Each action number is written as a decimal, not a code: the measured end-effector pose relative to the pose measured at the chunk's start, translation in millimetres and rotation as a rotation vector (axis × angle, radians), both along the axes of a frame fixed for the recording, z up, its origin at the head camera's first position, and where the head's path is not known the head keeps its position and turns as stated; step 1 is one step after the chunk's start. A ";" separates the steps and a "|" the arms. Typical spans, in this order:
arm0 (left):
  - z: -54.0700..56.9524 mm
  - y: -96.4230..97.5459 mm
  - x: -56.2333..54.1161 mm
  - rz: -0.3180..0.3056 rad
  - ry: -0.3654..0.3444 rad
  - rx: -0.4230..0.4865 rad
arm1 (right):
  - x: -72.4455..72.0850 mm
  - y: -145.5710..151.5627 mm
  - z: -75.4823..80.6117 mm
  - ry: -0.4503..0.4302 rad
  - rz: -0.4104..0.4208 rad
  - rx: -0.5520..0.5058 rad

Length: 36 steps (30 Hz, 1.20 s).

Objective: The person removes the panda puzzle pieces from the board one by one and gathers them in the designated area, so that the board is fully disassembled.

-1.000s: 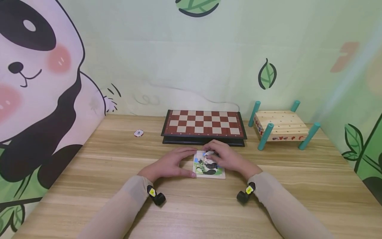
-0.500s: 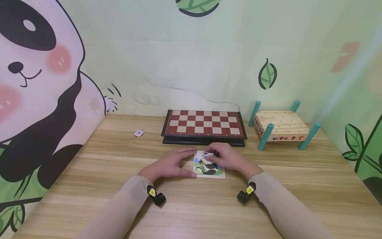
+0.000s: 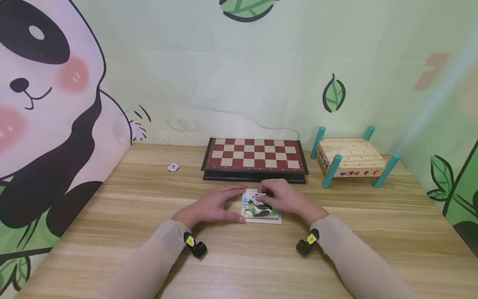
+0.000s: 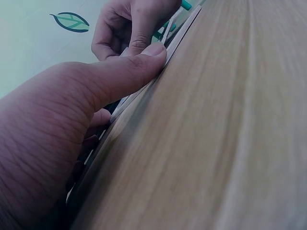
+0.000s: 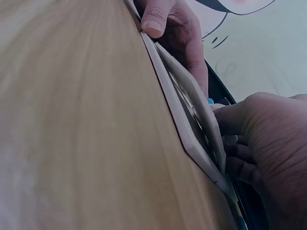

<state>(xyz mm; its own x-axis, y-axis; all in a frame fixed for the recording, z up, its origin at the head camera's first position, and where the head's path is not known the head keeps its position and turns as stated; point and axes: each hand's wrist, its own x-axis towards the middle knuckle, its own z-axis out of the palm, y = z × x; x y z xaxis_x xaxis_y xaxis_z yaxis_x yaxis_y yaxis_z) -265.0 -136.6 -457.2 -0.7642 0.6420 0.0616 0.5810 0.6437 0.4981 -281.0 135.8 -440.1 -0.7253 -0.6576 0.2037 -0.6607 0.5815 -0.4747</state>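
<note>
A small panda jigsaw puzzle (image 3: 257,209) sits in a pale wooden tray (image 3: 263,221) on the table. My left hand (image 3: 213,204) holds the tray's left side, thumb at the near corner and fingers at the far one. From the right, my right hand (image 3: 284,197) pinches the puzzle near its top, fingers bent over it. In the right wrist view the puzzle layer (image 5: 194,91) stands tilted off the tray, a dark gap between them. My left thumb (image 4: 136,69) lies along the tray's edge in the left wrist view.
Behind the puzzle stands a folded chessboard (image 3: 255,155) with a black frame. A wooden pegged bench with teal legs (image 3: 352,155) stands back right. A poker chip (image 3: 173,167) lies back left. A panda-printed backdrop (image 3: 239,83) rises behind the table.
The puzzle layer has risen from the tray and shifted slightly left, its near right edge now showing thick. My right fingers have drawn up a little with it. My left hand stays put.
</note>
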 end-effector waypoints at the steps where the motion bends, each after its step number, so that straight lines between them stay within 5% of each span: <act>1: -0.2 0.0 0.0 0.000 0.000 0.000 | -0.2 -0.2 -0.3 0.001 0.002 0.010; 16: 2.3 0.4 1.3 -0.009 -0.006 0.022 | 3.5 -5.7 6.3 0.101 0.047 0.134; 36: 0.9 -0.1 0.9 -0.010 -0.009 0.011 | 1.6 0.6 2.2 0.002 -0.046 -0.039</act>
